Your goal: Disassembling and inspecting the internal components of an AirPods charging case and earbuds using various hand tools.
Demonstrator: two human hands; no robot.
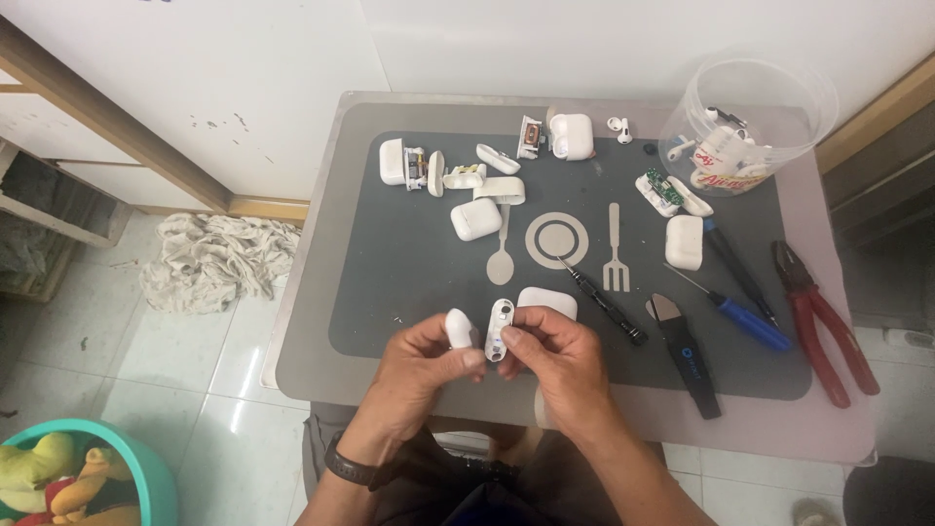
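Both hands meet just above the near edge of the grey mat (390,292), where I watch the work from afar. My left hand (421,362) pinches a small white shell piece (459,328), fingers closed snugly round it. My right hand (555,356) grips a white oval inner frame (500,329), its openings facing up, thumb and fingertips tight on it. A black screwdriver (604,302) lies just beyond.

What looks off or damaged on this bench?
Several white earbud cases at the mat's far edge lie split open, with a circuit board exposed. The left hand holds a white shell; the right hand holds an opened inner frame. A crumpled rag lies on the floor.
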